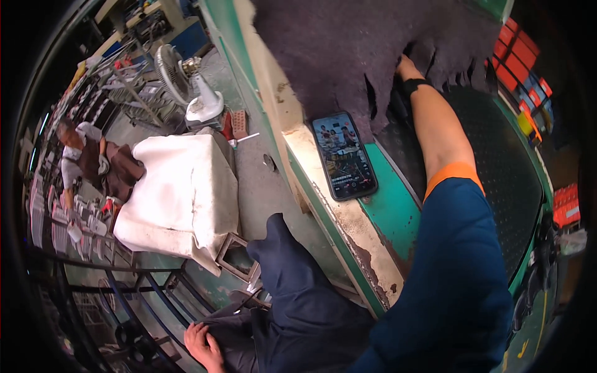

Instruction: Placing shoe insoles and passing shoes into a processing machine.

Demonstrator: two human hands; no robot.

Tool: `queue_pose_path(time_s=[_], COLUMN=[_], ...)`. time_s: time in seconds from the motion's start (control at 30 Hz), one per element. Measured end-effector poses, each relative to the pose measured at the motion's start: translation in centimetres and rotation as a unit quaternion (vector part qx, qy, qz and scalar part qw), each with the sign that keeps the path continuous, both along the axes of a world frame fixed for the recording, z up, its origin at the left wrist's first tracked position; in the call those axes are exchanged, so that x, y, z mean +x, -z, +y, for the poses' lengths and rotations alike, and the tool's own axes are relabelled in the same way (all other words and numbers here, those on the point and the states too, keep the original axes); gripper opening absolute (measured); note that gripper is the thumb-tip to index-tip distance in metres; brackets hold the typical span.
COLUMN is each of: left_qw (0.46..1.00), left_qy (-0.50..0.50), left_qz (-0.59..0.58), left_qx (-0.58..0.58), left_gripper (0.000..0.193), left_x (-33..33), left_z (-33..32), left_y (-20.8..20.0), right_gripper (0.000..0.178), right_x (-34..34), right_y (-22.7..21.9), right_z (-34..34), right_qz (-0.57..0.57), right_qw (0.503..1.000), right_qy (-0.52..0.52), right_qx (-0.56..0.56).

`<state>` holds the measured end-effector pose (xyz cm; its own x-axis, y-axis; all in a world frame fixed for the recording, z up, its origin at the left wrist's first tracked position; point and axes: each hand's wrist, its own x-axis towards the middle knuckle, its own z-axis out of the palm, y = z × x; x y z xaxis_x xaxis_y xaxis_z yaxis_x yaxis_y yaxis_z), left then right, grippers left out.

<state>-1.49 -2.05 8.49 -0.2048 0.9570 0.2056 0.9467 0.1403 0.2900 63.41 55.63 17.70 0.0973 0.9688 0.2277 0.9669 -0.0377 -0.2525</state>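
Observation:
My left hand (204, 345) rests on the dark trousers over my thigh, its fingers spread and holding nothing. My right arm, in a blue sleeve with an orange cuff, reaches far forward across the machine bed. At its end my right hand (407, 67) goes in under the torn edge of a dark purple-brown leather hide (348, 50), so its fingers are hidden. A black band (415, 86) circles that wrist. Slits and ragged strips mark the hide's near edge. Close to that edge a phone (344, 155) with a lit screen lies on the worn cream and green ledge.
A black dotted surface (500, 168) spreads right of my arm. Left of the ledge stand a block under a white cover (180, 193) and a white fan (177, 74). Another person (93, 155) sits at the far left. Red crates (566, 205) are at the right.

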Motion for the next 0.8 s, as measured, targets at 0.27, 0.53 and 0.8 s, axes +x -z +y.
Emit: queue_pose_path(time_s=[0.27,0.53,0.8], left_qw=[0.998,0.964,0.871], left_qy=[-0.012,0.151,0.158], left_qz=[-0.032,-0.208,-0.466], left_qx=[-0.05,-0.064,-0.006], left_gripper=[0.018,0.021,0.019], left_x=[0.5,1.6,1.7], left_z=[1.8,0.4,1.1], left_y=[-0.1,-4.4,-5.1], right_gripper=[0.069,0.106,0.049], right_x=[2.3,-4.2,-0.9], right_y=[0.8,-7.8,-5.8], right_z=[-6.5,-35.0,-42.9], right_qz=[0.002,0.053,0.264], right_qw=[1.0,0.992,0.959], right_qy=[-0.003,0.063,0.094], right_qx=[0.026,-0.094,-0.032])
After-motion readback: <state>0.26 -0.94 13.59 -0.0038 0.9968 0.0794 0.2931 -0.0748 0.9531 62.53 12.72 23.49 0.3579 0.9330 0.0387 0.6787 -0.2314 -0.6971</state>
